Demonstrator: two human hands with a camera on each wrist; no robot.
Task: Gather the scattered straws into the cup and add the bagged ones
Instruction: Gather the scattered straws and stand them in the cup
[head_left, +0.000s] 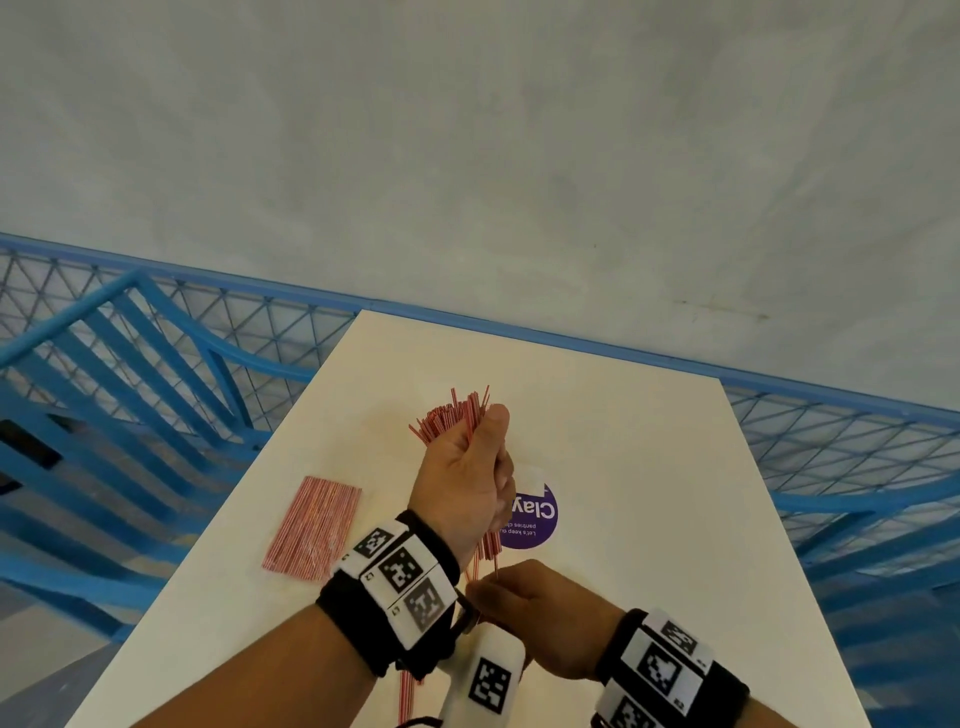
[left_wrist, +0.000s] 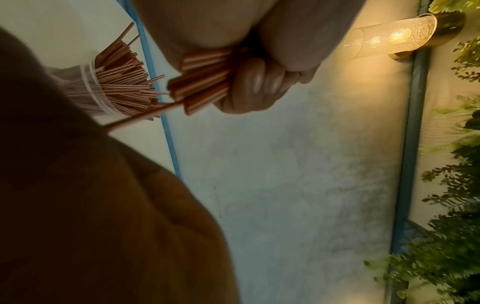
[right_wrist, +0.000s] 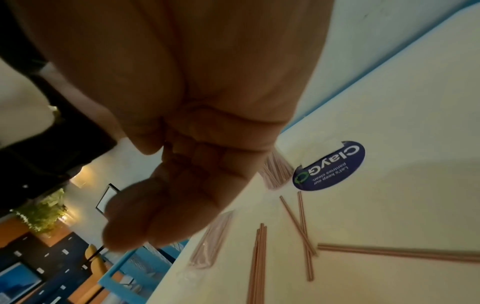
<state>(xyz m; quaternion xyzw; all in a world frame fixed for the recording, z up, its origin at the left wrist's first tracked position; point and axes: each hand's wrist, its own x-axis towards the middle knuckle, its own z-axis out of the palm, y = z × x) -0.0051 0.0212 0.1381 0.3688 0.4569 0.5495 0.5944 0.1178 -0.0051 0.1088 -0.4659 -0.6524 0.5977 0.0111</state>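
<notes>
My left hand (head_left: 465, 480) is raised over the white table (head_left: 649, 493) and grips a bundle of red-and-white straws (head_left: 488, 543), fingers (left_wrist: 259, 82) curled round it. Behind that hand a clear cup (left_wrist: 85, 90) holds several straws (head_left: 441, 423); most of the cup is hidden in the head view. My right hand (head_left: 524, 605) sits just below the bundle and pinches a single straw (left_wrist: 145, 115) by its end. The bagged straws (head_left: 314, 525) lie flat at the table's left edge. Several loose straws (right_wrist: 259, 257) lie scattered on the table near me.
A round purple sticker (head_left: 537, 517) is stuck to the table right of the cup. Blue mesh railing (head_left: 208, 332) runs around the table's left, far and right sides, with grey floor beyond. A lit wall lamp (left_wrist: 389, 37) and plants show in the left wrist view.
</notes>
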